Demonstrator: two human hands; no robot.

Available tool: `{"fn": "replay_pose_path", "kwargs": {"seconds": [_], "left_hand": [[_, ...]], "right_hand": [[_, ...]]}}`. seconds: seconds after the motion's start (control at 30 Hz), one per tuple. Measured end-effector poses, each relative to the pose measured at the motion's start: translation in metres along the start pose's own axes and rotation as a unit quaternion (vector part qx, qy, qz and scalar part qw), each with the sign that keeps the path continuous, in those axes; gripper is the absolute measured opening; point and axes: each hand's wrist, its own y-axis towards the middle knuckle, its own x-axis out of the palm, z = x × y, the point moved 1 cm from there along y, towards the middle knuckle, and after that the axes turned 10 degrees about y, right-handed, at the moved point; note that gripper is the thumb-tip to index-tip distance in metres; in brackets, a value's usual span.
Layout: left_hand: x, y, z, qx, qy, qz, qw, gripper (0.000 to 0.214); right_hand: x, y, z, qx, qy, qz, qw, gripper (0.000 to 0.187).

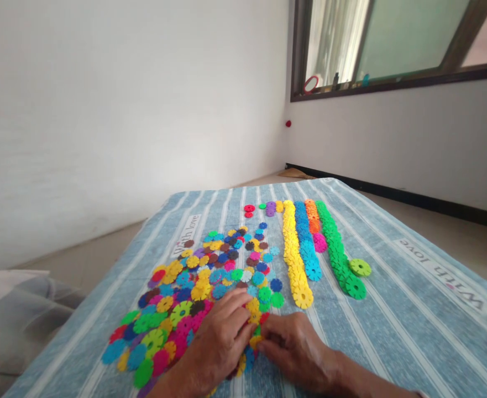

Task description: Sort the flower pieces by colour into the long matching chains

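Observation:
A loose heap of flat, notched plastic discs in many colours (pixel 202 282) lies spread on a blue striped cloth (pixel 392 287). My left hand (pixel 220 337) rests on the near edge of the heap, fingers curled over yellow discs. My right hand (pixel 295 345) lies just to its right, fingertips pinched at a small yellow disc (pixel 255 341) between the two hands. To the right run sorted rows: a yellow row (pixel 293 257), a blue row (pixel 305 240), a short orange row (pixel 312 216) and a green row (pixel 335 249).
Bare floor (pixel 446 226) surrounds the cloth on the right, and white walls stand behind. A window (pixel 392 44) with small items on its sill is at upper right. A grey cushion (pixel 15 315) lies at the left edge.

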Motion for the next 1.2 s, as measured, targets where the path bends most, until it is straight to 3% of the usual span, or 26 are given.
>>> {"fn": "replay_pose_path", "kwargs": {"seconds": [0.47,0.63,0.7,0.8,0.9,1.0,1.1,1.2], "left_hand": [[0.009,-0.011,0.006,-0.031,-0.034,0.031,0.998,0.017],[0.008,-0.011,0.005,-0.028,-0.031,0.045,0.998,0.020],[0.009,-0.010,0.005,-0.032,-0.036,0.048,0.998,0.020],[0.009,-0.010,0.005,-0.042,-0.047,0.050,0.997,0.019],[0.011,-0.010,0.003,-0.041,-0.051,0.056,0.996,0.019],[0.014,-0.012,0.001,-0.047,-0.064,0.054,0.995,0.018],[0.018,-0.016,-0.001,-0.054,-0.069,0.049,0.995,0.018],[0.022,-0.019,-0.003,-0.041,-0.060,0.061,0.995,0.019]], "right_hand": [[0.001,-0.001,0.008,-0.001,0.094,0.006,0.996,0.024],[-0.009,0.001,-0.003,0.041,0.136,0.019,0.990,0.026],[-0.024,0.008,-0.011,0.054,0.114,0.034,0.991,0.028],[-0.063,0.035,-0.020,0.051,0.019,0.087,0.995,0.029],[-0.113,0.083,-0.016,0.057,-0.119,0.129,0.983,0.028],[-0.154,0.136,0.002,0.106,-0.250,0.150,0.951,0.022],[-0.177,0.179,0.023,0.137,-0.293,0.158,0.933,0.018],[-0.185,0.209,0.043,0.176,-0.328,0.139,0.918,0.020]]}}
